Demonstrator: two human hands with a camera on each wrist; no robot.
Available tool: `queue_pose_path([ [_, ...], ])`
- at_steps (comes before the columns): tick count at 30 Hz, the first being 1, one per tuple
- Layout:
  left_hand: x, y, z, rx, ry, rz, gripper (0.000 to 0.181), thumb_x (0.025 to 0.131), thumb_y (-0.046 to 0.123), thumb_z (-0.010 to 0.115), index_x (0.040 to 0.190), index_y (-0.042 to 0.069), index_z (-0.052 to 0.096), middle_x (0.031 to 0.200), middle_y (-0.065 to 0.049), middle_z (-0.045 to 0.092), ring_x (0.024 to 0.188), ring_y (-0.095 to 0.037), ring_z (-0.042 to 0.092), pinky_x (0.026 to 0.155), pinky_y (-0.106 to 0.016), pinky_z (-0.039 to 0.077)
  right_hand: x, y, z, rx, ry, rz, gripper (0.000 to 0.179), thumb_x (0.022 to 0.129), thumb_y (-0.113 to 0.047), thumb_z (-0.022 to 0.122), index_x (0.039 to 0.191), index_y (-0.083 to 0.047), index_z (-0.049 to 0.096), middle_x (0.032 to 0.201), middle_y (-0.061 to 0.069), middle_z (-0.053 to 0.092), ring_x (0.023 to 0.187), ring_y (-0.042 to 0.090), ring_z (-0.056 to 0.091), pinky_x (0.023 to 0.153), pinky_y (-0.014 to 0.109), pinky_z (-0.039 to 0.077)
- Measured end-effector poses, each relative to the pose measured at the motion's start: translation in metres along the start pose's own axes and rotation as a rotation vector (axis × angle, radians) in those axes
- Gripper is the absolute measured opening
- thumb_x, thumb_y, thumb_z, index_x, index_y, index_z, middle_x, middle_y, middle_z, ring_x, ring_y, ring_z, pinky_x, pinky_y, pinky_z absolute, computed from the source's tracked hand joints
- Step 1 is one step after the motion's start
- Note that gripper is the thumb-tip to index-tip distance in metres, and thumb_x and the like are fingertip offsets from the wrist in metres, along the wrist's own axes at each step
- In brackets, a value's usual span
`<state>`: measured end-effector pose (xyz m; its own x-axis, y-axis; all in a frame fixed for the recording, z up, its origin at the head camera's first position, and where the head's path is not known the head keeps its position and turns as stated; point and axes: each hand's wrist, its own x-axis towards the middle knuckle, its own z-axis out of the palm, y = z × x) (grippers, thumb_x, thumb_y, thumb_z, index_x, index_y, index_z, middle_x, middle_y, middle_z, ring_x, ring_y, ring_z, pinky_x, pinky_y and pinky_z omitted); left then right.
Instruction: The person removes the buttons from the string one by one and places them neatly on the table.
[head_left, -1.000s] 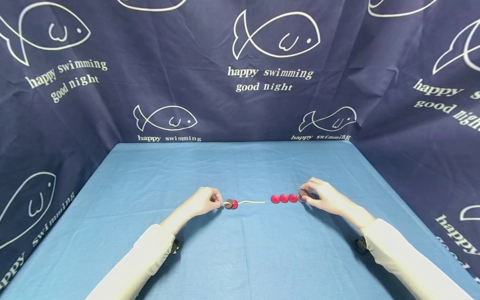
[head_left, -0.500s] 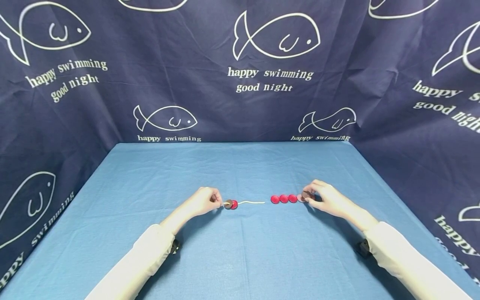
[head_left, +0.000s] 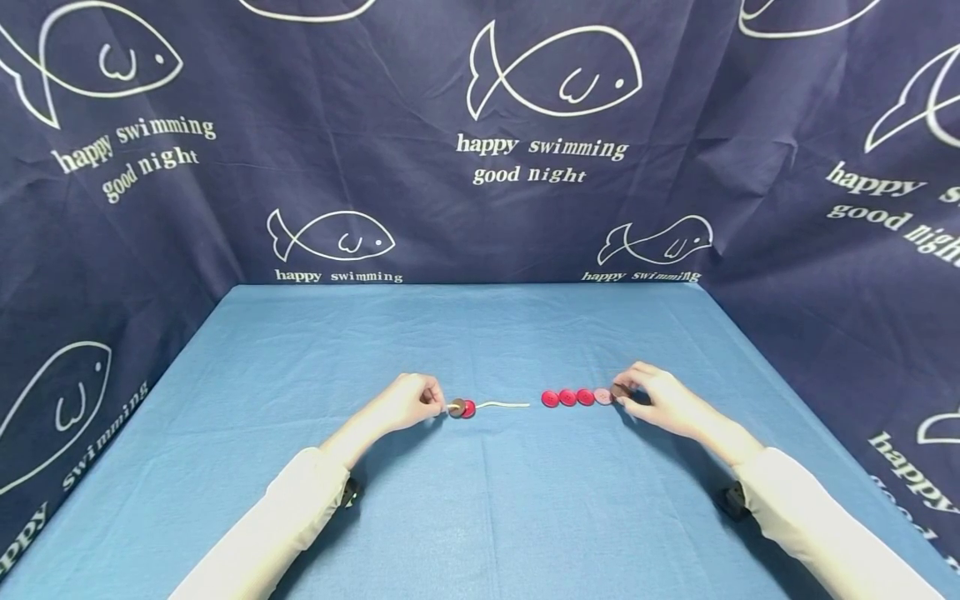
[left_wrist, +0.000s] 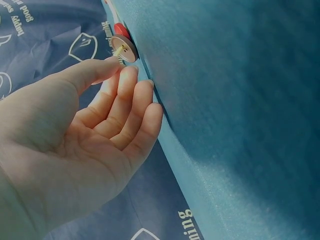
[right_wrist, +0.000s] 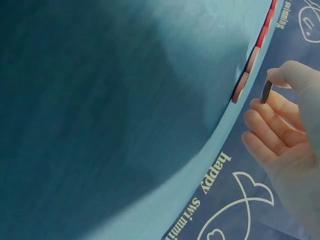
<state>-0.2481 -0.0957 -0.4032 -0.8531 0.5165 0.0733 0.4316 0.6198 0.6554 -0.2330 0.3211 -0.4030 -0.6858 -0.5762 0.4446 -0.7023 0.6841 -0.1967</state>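
My left hand (head_left: 411, 400) pinches one end of a cream-coloured string (head_left: 502, 404) between thumb and forefinger. On that string sit a brown button (left_wrist: 125, 48) and a red button (left_wrist: 121, 30), just beyond the fingertips. The string's other end lies loose on the cloth, pointing right. My right hand (head_left: 654, 398) pinches a dark button (right_wrist: 266, 91), held edge-on and apart from the cloth in the right wrist view. Beside it on the table lie a brownish button (right_wrist: 240, 88) and a pink button (head_left: 603, 397), ending a row with red buttons (head_left: 567, 397).
A blue cloth (head_left: 480, 333) covers the table. Dark blue fabric with white fish prints (head_left: 555, 71) hangs behind and on both sides. A dark wrist-worn device (head_left: 732, 502) shows under the right sleeve, and another (head_left: 350, 492) under the left.
My right hand has moved slightly right with the dark button, uncovering the pink button at the row's end. The left hand and the string have stayed in place.
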Motion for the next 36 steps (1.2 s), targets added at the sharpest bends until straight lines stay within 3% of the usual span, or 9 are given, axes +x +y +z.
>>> queue_pose_path([
  [36,0.0,0.0,0.0,0.005,-0.013,-0.023,0.007,0.082,0.005,0.062,0.076,0.009,0.064,0.067,0.002,0.063,0.052,-0.005,0.054,0.053,-0.021,0.045,-0.01,0.009,-0.01,-0.058,-0.049,0.12,0.018,0.077,-0.001,0.07,0.094,-0.003,0.066,0.087,0.003,0.062,0.078,0.018,0.059,0.07,0.037,0.051],
])
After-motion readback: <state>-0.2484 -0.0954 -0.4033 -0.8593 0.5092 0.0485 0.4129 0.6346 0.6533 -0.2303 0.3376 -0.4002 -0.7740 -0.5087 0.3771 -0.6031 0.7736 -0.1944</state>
